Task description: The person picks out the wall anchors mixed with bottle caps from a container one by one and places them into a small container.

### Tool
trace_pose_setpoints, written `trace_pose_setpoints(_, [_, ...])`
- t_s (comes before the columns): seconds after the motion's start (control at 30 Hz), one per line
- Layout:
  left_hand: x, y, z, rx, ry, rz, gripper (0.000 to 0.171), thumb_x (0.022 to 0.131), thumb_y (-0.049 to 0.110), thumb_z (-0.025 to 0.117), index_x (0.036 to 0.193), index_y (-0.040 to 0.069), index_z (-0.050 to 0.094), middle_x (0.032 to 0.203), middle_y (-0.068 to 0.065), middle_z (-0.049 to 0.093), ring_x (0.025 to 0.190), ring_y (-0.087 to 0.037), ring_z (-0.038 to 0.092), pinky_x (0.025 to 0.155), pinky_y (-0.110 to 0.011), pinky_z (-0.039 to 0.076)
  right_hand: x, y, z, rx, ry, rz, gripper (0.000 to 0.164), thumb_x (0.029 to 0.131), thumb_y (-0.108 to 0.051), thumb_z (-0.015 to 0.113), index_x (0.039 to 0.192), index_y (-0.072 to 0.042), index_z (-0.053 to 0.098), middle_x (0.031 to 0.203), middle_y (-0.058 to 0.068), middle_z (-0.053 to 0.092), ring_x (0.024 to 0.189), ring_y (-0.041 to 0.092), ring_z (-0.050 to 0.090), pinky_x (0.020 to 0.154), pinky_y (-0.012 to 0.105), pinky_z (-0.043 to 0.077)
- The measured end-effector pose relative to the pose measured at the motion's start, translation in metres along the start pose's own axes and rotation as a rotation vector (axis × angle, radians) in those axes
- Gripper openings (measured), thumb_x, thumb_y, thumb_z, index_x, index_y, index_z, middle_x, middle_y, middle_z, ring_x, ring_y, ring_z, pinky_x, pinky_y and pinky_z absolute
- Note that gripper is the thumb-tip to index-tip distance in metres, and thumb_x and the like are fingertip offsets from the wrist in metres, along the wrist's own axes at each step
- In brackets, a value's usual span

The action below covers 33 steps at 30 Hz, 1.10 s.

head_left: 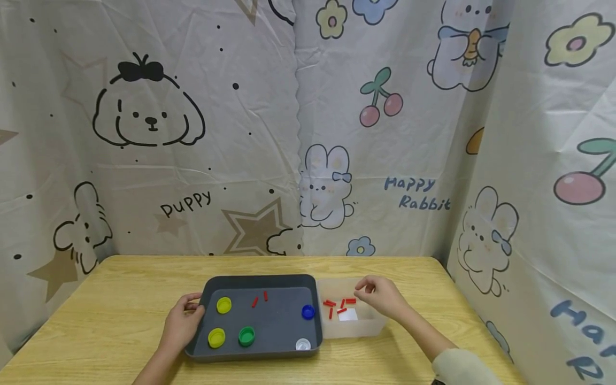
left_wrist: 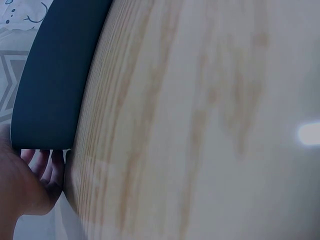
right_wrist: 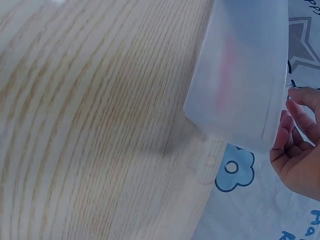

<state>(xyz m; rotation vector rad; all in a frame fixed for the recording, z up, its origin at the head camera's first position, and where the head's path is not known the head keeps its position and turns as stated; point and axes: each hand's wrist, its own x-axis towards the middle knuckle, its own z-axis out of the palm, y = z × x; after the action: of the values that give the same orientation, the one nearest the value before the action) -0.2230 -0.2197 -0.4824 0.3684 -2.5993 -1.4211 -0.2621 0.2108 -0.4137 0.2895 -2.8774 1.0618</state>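
Note:
At the left end of a dark grey tray [head_left: 276, 321], my left hand [head_left: 183, 321] grips the rim; in the left wrist view its fingers [left_wrist: 44, 165] curve against the tray's end. On the tray lie two short red sticks, with one at its back centre [head_left: 266, 296]. Around them sit yellow caps, one of them at front left [head_left: 216, 338], a green cap [head_left: 247, 336], a blue cap [head_left: 308, 312] and a clear cap [head_left: 302, 345]. Above a translucent box [head_left: 368, 327], my right hand [head_left: 382, 297] hangs with loosely bent fingers. Nothing shows between its fingertips.
Several red sticks [head_left: 329, 303] and a white square [head_left: 348, 314] lie inside the box, which stands against the tray's right side. Both containers stand on a wood-grain table [head_left: 130, 289]. A printed curtain [head_left: 250, 160] hangs behind and along both sides.

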Motion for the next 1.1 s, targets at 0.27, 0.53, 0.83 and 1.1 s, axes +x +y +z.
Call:
trace_pose_setpoints(0.27, [-0.001,-0.001,-0.001,-0.004,-0.001,0.000,0.040,0.091,0.012,0.048,0.129,-0.001,0.046,0.112,-0.024,0.054,0.093,-0.029,0.059,0.068,-0.026,0.045,0.001,-0.006,0.002,0.028,-0.007,0.007,0.009,0.082,-0.018,0.069,0.087,-0.011,0.067,0.073,0.000,0.052,0.064,0.013,0.044,0.055,0.025,0.036])
trace_pose_setpoints(0.53, [0.000,-0.001,-0.001,-0.005,-0.002,0.002,0.040,0.091,0.012,0.048,0.129,0.000,0.046,0.111,-0.024,0.055,0.092,-0.028,0.058,0.067,-0.026,0.044,0.005,-0.014,0.008,0.046,-0.016,-0.006,0.010,0.082,-0.019,0.070,0.088,-0.012,0.067,0.073,0.000,0.052,0.065,0.013,0.045,0.054,0.025,0.036])
trace_pose_setpoints(0.83, [0.001,-0.002,0.000,-0.007,0.002,-0.001,0.040,0.091,0.012,0.049,0.129,0.000,0.046,0.110,-0.023,0.054,0.093,-0.028,0.058,0.068,-0.027,0.044,0.011,-0.026,0.016,0.058,-0.037,-0.019,0.010,0.081,-0.020,0.071,0.088,-0.014,0.067,0.075,0.000,0.054,0.064,0.014,0.046,0.053,0.024,0.038])
trace_pose_setpoints(1.1, [0.001,-0.001,0.000,-0.013,0.001,0.002,0.040,0.091,0.012,0.049,0.129,0.000,0.047,0.110,-0.023,0.055,0.093,-0.028,0.058,0.068,-0.026,0.044,0.016,-0.039,0.025,0.076,-0.058,-0.070,0.012,0.081,-0.022,0.070,0.089,-0.013,0.067,0.073,-0.001,0.054,0.060,0.012,0.047,0.050,0.024,0.040])
